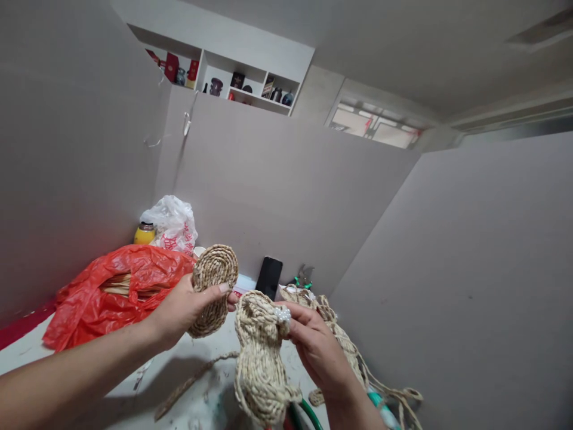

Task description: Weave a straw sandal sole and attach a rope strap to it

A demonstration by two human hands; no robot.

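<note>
My left hand (181, 310) is closed around a flat oval sole (216, 267) of coiled, braided straw, with the thumb across its face. Close by on the right, my right hand (316, 340) grips a paler woven straw slipper (262, 364) at its upper edge. A cluster of white pearl-like beads (283, 314) shows at that hand's fingertips. The slipper hangs toe-up or heel-up; I cannot tell which. The sole and the slipper are apart. From beside the slipper, a braided straw cord (190, 385) trails over the white table (111, 400).
A red plastic bag (89, 298) with straw strands lies left, before a white bag (174, 218) and a yellow jar (144, 234). A phone (269, 276) leans at the back wall beside green-handled pliers (305, 278). Braided straw rope (344, 343) is heaped behind my right hand.
</note>
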